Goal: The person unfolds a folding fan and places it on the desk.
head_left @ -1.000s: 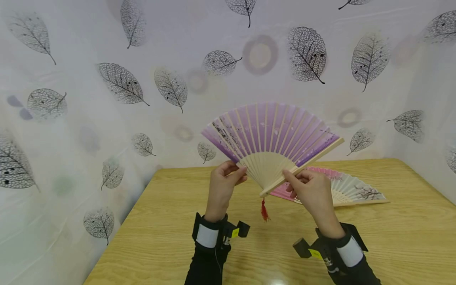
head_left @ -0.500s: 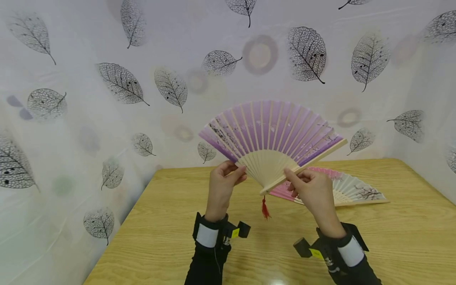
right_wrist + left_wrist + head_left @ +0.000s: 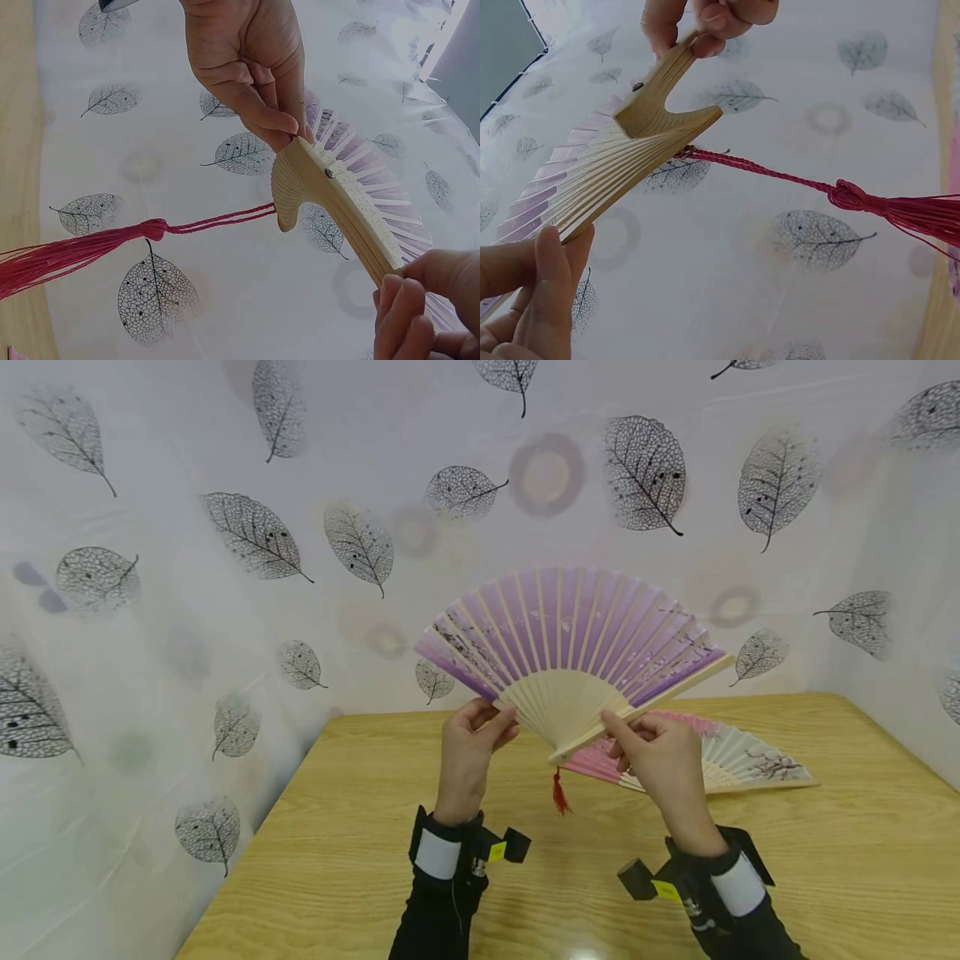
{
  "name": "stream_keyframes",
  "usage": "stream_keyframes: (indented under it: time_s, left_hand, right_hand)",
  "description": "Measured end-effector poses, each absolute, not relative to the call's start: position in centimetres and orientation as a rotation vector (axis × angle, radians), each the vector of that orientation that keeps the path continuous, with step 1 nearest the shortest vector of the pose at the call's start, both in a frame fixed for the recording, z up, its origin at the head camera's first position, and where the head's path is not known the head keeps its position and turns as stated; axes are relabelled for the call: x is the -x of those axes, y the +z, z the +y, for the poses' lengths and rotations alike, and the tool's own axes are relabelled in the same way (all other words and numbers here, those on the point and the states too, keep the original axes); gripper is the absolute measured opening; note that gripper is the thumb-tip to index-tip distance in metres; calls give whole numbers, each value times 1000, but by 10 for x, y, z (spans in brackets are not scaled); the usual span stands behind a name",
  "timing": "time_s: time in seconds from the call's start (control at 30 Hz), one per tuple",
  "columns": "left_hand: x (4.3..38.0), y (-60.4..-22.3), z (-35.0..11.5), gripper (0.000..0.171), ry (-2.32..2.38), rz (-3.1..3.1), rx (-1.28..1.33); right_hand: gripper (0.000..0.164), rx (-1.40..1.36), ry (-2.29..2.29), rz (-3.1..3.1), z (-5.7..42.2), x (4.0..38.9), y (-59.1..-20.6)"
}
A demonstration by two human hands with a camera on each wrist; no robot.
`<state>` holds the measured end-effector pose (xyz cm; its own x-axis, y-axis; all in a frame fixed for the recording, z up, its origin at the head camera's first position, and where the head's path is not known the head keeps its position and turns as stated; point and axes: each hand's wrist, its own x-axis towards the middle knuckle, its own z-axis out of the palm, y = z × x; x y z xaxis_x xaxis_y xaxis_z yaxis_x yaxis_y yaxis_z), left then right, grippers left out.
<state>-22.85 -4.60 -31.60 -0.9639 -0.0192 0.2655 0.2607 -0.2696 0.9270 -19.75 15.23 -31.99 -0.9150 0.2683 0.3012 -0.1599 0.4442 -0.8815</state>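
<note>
A purple folding fan (image 3: 570, 627) with pale wooden ribs is spread wide and held up above the table. My left hand (image 3: 474, 747) pinches its left edge rib between thumb and fingers. On the other side, my right hand (image 3: 663, 760) pinches the thick right guard stick. From the pivot end hangs a red tassel (image 3: 560, 795), also large in the left wrist view, where the tassel (image 3: 915, 214) trails on its cord. The right wrist view shows the fan's guard (image 3: 349, 217) with a small metal rivet, and both hands gripping the ribs.
A pink and white folding fan (image 3: 750, 760) lies spread on the wooden table (image 3: 337, 860), partly hidden behind my right hand. A white curtain (image 3: 465, 427) printed with dark leaves stands behind and along the sides.
The purple fan has spread slightly wider and risen a little, its tassel rising with it. Both hands keep their hold, nearly in place. The pink and white fan has not moved.
</note>
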Motion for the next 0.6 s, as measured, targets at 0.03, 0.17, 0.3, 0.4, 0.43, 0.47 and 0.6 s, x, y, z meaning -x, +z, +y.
stream_keyframes:
  time_s: [0.03, 0.17, 0.3, 0.4, 0.43, 0.47, 0.6]
  left_hand:
    - [228, -316, -46, 28, -2353, -1776, 301]
    - [228, -316, -46, 28, -2359, -1759, 294]
    - [228, -316, -45, 28, -2362, -1742, 281]
    - [228, -316, -45, 28, -2365, -1729, 269]
    - [228, -316, -45, 28, -2366, -1726, 265]
    - [228, -316, -45, 27, -2368, -1722, 263]
    - [229, -316, -45, 27, -2377, -1709, 256]
  right_hand:
    - [47, 94, 1474, -2300, 152, 198, -320]
    - [48, 101, 1492, -2299, 153, 199, -320]
    - [48, 95, 1508, -2295, 153, 200, -321]
    - [48, 81, 1528, -2292, 154, 200, -322]
    - [48, 76, 1534, -2293, 154, 200, -323]
    - [48, 72, 1539, -2294, 154, 201, -323]
    - [49, 70, 1545, -2305, 155, 202, -323]
